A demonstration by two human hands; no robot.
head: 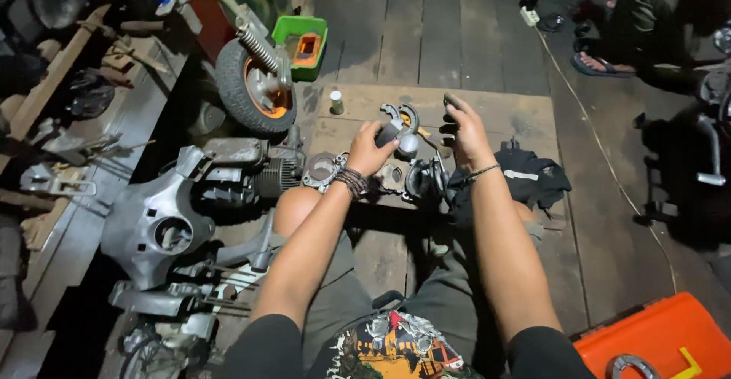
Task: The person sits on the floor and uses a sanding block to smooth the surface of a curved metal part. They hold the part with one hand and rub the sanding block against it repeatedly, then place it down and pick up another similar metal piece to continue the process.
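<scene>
Head view: the left hand [371,149] clamps a grey metal engine part [401,134] and lifts it off the wooden board [525,120], likely to inspect it. The right hand [464,135], just beside it, pinches a small dark piece [451,102]. The engine casing [396,177] sits below both hands.

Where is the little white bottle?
In the head view, the small white bottle stands upright on the wooden board, left of the person's left hand, just right of the small orange-rimmed wheel.
</scene>
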